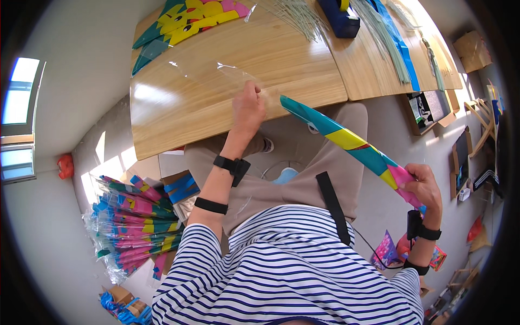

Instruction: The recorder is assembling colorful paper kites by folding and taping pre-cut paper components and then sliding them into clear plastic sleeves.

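A slim folded kite (346, 138) in teal, yellow and pink slants across my right thigh, its pointed teal end near the table's edge. My right hand (424, 187) grips it by the pink end, with fingers and thumb closed round it. Over the front part of the wooden table (216, 116), my left hand (250, 108) is closed in a fist-like pinch. Clear plastic film (230, 69) lies just beyond those fingers; whether they hold it I cannot make out.
Flat kite pieces (195, 21) lie at the table's far left. Thin rods (298, 19), a dark blue tape dispenser (340, 19) and a blue strip (403, 51) are farther right. Many folded kites in clear sleeves (141, 227) are heaped at my left. Open boxes (430, 111) stand at the right.
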